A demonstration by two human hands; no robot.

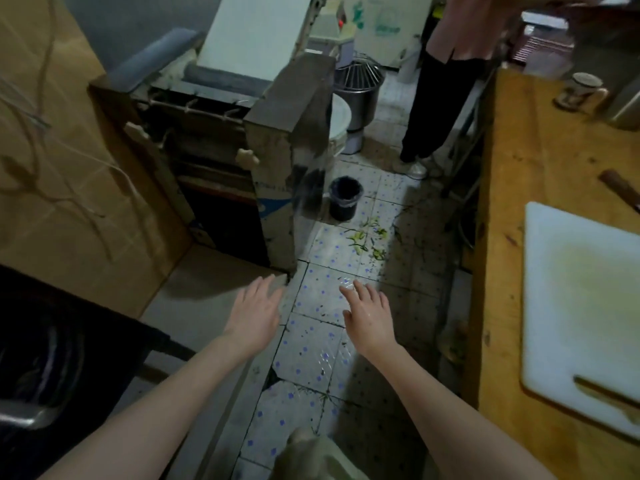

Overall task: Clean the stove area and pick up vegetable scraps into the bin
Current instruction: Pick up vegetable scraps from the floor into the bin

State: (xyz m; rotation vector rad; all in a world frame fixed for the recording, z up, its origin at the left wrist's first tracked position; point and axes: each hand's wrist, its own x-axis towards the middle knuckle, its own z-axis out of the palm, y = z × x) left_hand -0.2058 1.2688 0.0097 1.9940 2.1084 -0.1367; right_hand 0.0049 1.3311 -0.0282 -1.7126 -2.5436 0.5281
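Both hands empty, held out over the tiled floor (322,344). Left hand (254,311) and right hand (369,315) are apart, fingers straight and spread, gripping nothing.

Vegetable scraps (367,237) lie scattered on the floor farther ahead, just near of the small black bin (344,198), which stands beside the grey machine (277,140). A few thin bits also lie at near centre.

Judgement: scraps look light, limp, possibly damp and clingy on tile. Best gathered into a heap and pinched from underneath, several at once. Short carry to the bin.
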